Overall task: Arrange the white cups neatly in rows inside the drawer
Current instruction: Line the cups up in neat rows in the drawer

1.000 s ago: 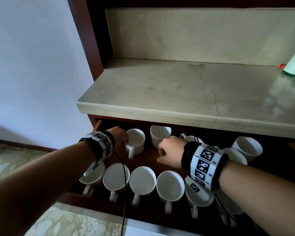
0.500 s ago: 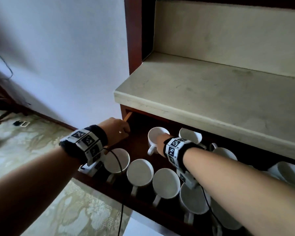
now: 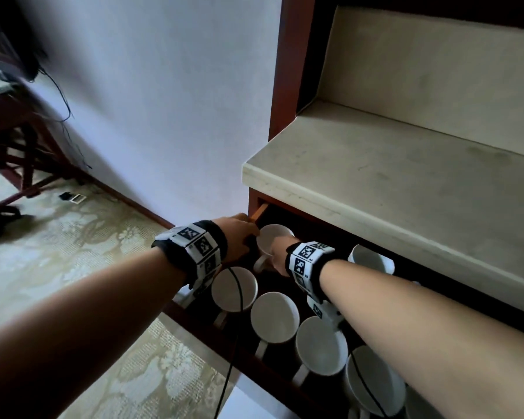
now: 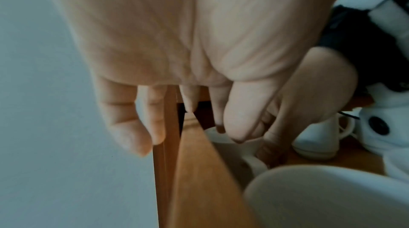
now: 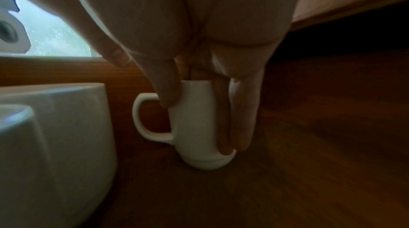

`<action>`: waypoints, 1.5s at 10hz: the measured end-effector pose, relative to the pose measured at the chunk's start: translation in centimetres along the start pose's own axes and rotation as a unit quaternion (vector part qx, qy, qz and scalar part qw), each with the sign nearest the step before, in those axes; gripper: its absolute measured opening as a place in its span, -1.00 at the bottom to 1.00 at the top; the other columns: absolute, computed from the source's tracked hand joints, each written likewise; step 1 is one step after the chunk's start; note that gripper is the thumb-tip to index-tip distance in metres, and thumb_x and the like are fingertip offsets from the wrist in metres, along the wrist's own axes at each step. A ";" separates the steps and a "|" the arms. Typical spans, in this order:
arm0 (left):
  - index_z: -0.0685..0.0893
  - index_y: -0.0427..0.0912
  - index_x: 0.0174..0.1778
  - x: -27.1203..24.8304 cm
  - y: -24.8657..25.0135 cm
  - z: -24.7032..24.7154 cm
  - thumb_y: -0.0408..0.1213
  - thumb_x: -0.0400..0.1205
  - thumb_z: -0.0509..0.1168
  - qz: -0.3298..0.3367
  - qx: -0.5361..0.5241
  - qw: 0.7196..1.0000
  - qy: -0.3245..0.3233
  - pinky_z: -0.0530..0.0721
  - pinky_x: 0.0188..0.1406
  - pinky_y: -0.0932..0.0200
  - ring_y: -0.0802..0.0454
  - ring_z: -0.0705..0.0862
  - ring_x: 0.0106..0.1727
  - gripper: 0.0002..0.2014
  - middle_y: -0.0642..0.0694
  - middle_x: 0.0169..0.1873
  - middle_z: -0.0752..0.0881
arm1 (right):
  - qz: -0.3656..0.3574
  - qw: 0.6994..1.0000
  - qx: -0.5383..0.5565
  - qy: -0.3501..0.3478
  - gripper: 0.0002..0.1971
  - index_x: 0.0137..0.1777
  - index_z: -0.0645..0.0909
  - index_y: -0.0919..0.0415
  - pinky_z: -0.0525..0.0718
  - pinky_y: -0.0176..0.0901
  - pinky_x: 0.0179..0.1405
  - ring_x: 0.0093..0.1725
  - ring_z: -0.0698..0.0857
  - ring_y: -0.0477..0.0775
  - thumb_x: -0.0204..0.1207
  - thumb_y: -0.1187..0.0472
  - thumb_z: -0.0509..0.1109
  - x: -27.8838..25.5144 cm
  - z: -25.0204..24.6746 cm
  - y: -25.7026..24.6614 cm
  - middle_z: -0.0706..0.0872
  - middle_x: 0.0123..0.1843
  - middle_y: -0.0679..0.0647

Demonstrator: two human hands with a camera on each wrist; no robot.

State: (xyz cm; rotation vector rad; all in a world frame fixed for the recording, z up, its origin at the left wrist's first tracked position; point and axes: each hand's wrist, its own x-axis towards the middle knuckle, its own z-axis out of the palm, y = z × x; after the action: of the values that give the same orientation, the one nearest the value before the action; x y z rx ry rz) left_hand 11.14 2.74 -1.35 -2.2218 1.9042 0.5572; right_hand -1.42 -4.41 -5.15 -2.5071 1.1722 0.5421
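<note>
The wooden drawer (image 3: 212, 334) is pulled out under a marble counter. A row of white cups runs along its front, from the nearest (image 3: 234, 288) to others on the right (image 3: 321, 346). At the back left stands another white cup (image 3: 271, 237) (image 5: 194, 154), upright on the drawer floor. My right hand (image 3: 277, 255) (image 5: 200, 123) grips it, thumb by the handle and fingers down the far side. My left hand (image 3: 242, 234) (image 4: 188, 135) hangs over the drawer's left wall (image 4: 199, 179) with fingers fairly straight; its thumb (image 4: 239, 123) is at that cup's rim. A further back-row cup (image 3: 371, 260) stands to the right.
The marble counter (image 3: 375, 189) overhangs the back of the drawer. A white wall (image 3: 164, 116) lies close on the left, with patterned carpet (image 3: 73, 252) below. A black cable (image 3: 239, 297) from my left wristband trails over the front cups. Dark furniture legs (image 3: 22, 164) stand far left.
My right hand has shifted left and taken hold of the back-left cup. My left hand has left that cup and moved onto the drawer's left wall. The head view has swung left.
</note>
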 end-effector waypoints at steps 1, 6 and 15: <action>0.28 0.30 0.53 -0.1 0.2 0.5 -0.18 0.64 0.16 0.021 0.061 0.997 -0.040 0.44 0.36 0.09 -0.22 0.41 0.46 -0.47 0.00 0.67 0.02 | -0.018 1.000 0.002 0.004 -0.65 0.35 0.57 0.34 0.56 -0.04 0.25 0.37 0.58 0.28 0.60 0.26 0.34 0.0 -0.1 -0.8 0.60 0.37 0.30; 0.39 -0.05 0.54 1.6 1.1 1.3 -0.27 0.68 0.16 0.067 0.078 0.989 -0.102 0.35 0.54 0.07 -0.07 0.40 0.55 -0.54 -0.11 0.53 0.43 | -0.090 0.994 0.011 0.058 -0.65 0.31 0.61 0.11 0.52 -0.22 0.10 0.26 0.64 0.11 0.58 0.01 0.34 -4.4 -2.2 4.1 0.64 0.31 0.09; 0.42 -0.05 0.53 1.5 1.4 1.7 -0.28 0.67 0.14 0.043 0.057 0.994 -0.082 0.35 0.56 0.04 -0.06 0.39 0.56 -0.55 -0.08 0.56 0.39 | 0.040 0.986 -0.162 -0.024 -0.72 0.26 0.60 0.31 0.55 -0.11 -0.01 0.27 0.67 0.21 0.66 0.23 0.20 -6.3 -0.2 5.7 0.69 0.27 0.21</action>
State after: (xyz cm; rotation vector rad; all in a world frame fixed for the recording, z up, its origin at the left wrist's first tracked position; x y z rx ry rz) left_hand 9.63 1.76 -3.29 -1.9682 1.9050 0.6073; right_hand -9.49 -3.84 -2.76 -2.7026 1.2577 0.8727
